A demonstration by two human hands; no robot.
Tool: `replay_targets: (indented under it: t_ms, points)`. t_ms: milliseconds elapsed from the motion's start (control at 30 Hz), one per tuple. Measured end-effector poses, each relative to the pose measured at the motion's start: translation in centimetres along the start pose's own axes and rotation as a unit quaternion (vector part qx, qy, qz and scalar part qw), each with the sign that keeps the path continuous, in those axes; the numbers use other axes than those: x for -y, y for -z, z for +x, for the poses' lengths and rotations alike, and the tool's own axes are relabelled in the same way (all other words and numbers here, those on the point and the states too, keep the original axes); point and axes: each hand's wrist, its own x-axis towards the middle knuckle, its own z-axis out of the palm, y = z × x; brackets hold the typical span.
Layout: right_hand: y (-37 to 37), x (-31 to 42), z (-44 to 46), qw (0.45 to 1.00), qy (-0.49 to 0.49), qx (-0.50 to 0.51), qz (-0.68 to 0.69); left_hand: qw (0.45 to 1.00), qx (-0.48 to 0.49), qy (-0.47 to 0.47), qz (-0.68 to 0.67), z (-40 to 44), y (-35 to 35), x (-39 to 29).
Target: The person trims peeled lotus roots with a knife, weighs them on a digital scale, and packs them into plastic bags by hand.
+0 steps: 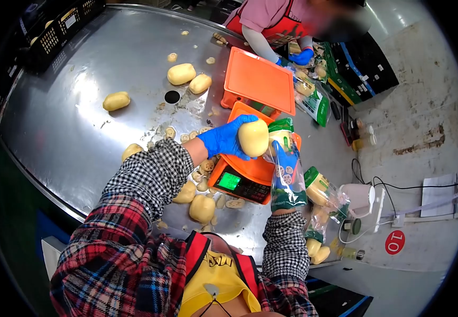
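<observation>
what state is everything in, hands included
left hand: gloved, closed around a root
held lotus root: peeled, whole-looking, off the table
right hand: gloved, seen through clear plastic; grip unclear
clear bag: around the right hand
front scale display: lit green
root slices: cut, scattered beside the scale
packed bag: filled, lying down

We've got a round red 10 sign [395, 242] on the wall [414, 95]. Relative to that sign, as viewed: white container [357, 199] up-left, a narrow white strip [379, 210] between the two. Black cable [419, 187] above, white paper sheet [439, 205] up-right, brown stain [428, 142] higher. We also see dark crates [367, 64] well above, co-worker [263, 15] in pink farther up-left, black perforated crate [54, 36] far up-left.
</observation>
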Motion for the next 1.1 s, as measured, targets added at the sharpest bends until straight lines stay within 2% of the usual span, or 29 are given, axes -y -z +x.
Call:
replay_targets:
  t_ms: [33,133,200,233,267,300,333,467,500,533,600,633,700,767,833,867,967,1067,1100]
  points:
    - [0.2,-0.8,0.2,0.998,-0.009,-0.004,0.065,1.000,-0.004,-0.007,-0.004,-0.3,-0.2,0.2]
    - [1.1,-0.1,0.8,0.990,-0.040,0.075,0.112,0.997,0.005,-0.049,-0.064,0.5,-0.6,-0.4]
    - [2.8,2.0,-2.3,0.966,-0.131,0.115,0.189,0.989,-0.003,-0.081,-0.121,0.8,-0.6,-0.5]
    - [3.1,2.2,-3.4,0.992,-0.044,0.114,-0.009,0.986,0.000,-0.082,-0.146,0.9,-0.7,-0.5]
    - [3.5,2.7,-4.9,0.963,0.048,0.131,-0.232,0.981,0.003,-0.085,-0.172,1.1,-0.6,-0.4]
    - [3.4,4.1,-6.7,0.879,0.143,0.110,-0.441,0.986,0.011,-0.069,-0.155,1.5,-0.6,-0.2]
    - [3.7,4.6,-7.7,0.882,0.091,0.087,-0.454,0.989,0.017,-0.054,-0.137,1.8,-0.6,0.2]
    - [9.9,4.8,-11.4,0.854,0.101,0.170,-0.480,0.989,0.043,-0.023,-0.138,2.2,-2.0,3.0]
    - [10.3,5.6,-12.5,0.898,-0.040,0.148,-0.412,0.989,0.023,-0.011,-0.146,2.2,-3.1,3.5]
    - [9.6,7.0,-13.7,0.952,-0.059,0.128,-0.271,0.989,0.034,-0.014,-0.146,2.6,-3.6,3.8]
    - [10.0,6.7,-14.0,0.990,-0.116,0.044,-0.062,0.987,0.055,-0.024,-0.146,3.2,-4.2,4.0]
    - [11.3,4.6,-13.7,0.989,-0.140,0.024,0.040,0.988,0.047,-0.039,-0.145,3.5,-4.4,3.8]
    - [13.7,0.3,-13.1,0.952,-0.178,-0.032,0.248,0.987,0.025,-0.074,-0.144,3.3,-5.1,3.7]
    - [12.8,-1.1,-12.4,0.895,-0.211,0.032,0.391,0.984,-0.014,-0.111,-0.135,3.1,-5.6,2.6]
    - [9.0,3.3,-13.7,0.895,-0.218,0.157,0.356,0.979,-0.073,-0.149,-0.122,2.6,-5.4,1.2]
    - [5.6,8.0,-15.7,0.954,-0.180,0.123,0.204,0.979,-0.064,-0.149,-0.120,2.6,-4.3,0.5]
    - [7.8,11.4,-18.6,0.956,-0.211,0.125,0.164,0.986,-0.050,-0.121,-0.103,2.3,-1.0,-1.3]
    - [9.8,14.7,-16.8,0.989,-0.093,0.070,0.094,0.992,-0.086,-0.095,0.023,0.8,-0.7,-1.4]
    - [9.1,16.6,-15.2,0.998,-0.056,-0.003,-0.022,0.990,-0.085,-0.106,0.039,0.1,-1.0,-1.5]
